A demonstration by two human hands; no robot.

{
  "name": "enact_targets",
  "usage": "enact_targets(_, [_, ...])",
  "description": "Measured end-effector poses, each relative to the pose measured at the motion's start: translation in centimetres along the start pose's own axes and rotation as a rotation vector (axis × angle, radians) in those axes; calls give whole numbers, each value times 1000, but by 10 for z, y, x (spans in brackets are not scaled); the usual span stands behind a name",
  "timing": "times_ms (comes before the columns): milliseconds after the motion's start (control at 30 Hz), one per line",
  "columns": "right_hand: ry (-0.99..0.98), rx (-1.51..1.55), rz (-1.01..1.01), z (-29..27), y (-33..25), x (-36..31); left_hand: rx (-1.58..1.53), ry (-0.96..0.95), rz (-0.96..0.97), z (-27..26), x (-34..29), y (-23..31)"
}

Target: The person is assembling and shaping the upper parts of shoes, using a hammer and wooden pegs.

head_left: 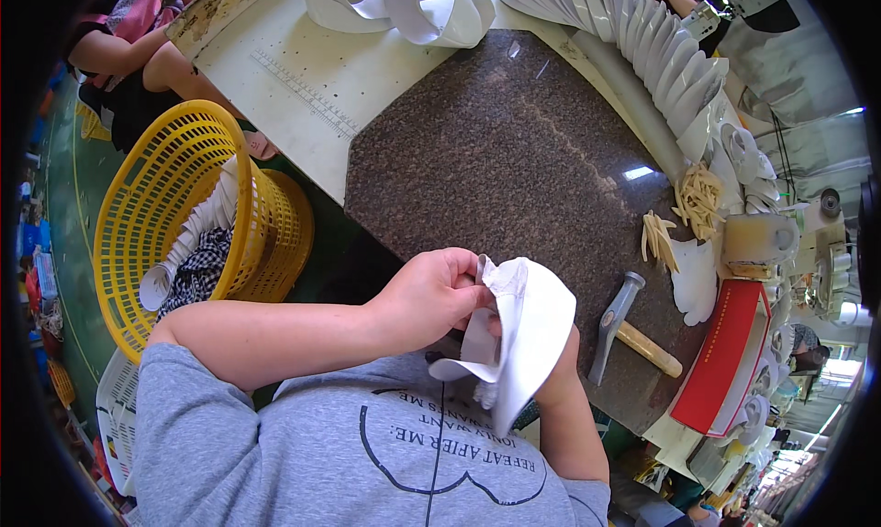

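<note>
- As the head view shows, L hand (450, 288) has thumb + fingers together, clamped on rim of curved white pc (541, 330); pc held up by the chest, prob. for close sight of that edge.
- R hand (556, 380): mostly hidden behind pc, prob. backing it vs. L pinch; can't tell if its fingers are closed.
- Speckled stone slab (477, 151): just beyond grip, prob. a hard base for hammer work.
- Hammer (638, 340): on slab, right of grip, handle out to right, prob. for quick R reach.
- Pale strips (697, 201): farther right, loose bunches, prob. easy to pick singly.
- Fanned white pcs (665, 63): beyond grip, far right, overlapped, prob. so each edge is exposed.
- Yellow basket (268, 233): left of grip, w/ white pcs + checked cloth (197, 265) inside; prob. bulk storage.
</note>
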State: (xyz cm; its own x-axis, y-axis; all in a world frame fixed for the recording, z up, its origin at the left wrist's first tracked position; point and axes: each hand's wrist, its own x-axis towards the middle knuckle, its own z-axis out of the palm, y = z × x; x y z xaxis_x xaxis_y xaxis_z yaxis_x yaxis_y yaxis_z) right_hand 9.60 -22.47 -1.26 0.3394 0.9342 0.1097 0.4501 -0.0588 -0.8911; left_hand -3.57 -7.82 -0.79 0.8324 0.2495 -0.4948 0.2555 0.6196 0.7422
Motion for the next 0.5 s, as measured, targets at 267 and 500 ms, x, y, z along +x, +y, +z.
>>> enact_targets(267, [-77,-76,-105,-5,17,2,60,15,25,-2,-1,1])
enact_targets(500, [57,-87,-39,6,5,-3,27,42,11,-1,-2,-1])
